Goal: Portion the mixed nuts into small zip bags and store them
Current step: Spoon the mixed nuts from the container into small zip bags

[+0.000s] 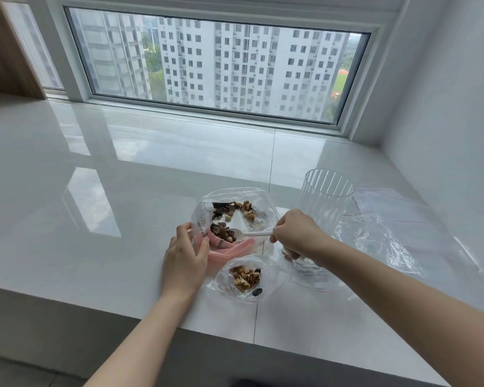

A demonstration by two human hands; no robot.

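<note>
Large clear bag of mixed nuts [232, 212] lies open on the white desk [123, 169], mouth toward the person; nuts and dark dried fruit spread in loose clusters inside. Pink strip along the bag's near edge.

White spoon [252, 234] inside the bag mouth, bowl end among the nuts, handle running right.

Right hand [296, 233]: fingers curled round the spoon handle, gripping it.

Left hand [186, 252]: thumb and fingers pinch the bag's near left edge at the pink strip, holding the mouth open.

Small zip bag [245, 277] lies just in front of the large bag, between the two forearms, near the desk's front edge. It holds a small heap of nuts; one dark piece sits by its lower edge. Cannot tell whether its zip is closed.

Clear ribbed glass jar [326, 199] stands upright right of the large bag, behind the right hand.

More clear zip bags [389, 227], flat and crumpled, spread to the right of the jar toward the wall; some extend under the right wrist.

Window [215, 65] behind the desk, apartment blocks outside.
</note>
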